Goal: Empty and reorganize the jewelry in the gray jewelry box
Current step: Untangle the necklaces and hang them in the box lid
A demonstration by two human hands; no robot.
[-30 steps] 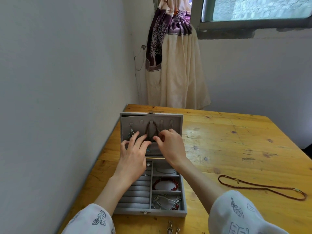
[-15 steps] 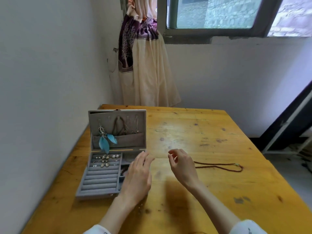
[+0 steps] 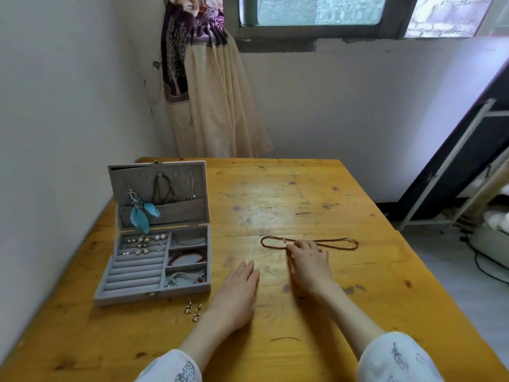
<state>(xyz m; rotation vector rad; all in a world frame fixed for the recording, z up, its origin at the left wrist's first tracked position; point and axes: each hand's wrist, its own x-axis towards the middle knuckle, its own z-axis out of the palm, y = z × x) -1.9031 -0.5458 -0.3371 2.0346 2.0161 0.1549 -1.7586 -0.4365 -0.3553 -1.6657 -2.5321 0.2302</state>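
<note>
The gray jewelry box stands open at the table's left, lid upright. Blue feather earrings, a dark necklace and thin chains hang in the lid. Small earrings sit in the tray's slots, and a red bracelet lies in a side compartment. A long brown beaded necklace lies on the table to the right. My right hand rests over its left part, bent fingertips touching the cord. My left hand lies flat on the wood, holding nothing.
Three gold earrings lie loose on the table just in front of the box. The wooden table meets a white wall on the left. A curtain hangs behind it, and a metal frame stands at the right.
Both hands have left the box lid and come down over the table right of the box. My right hand reached the brown necklace. The view has swung right.
</note>
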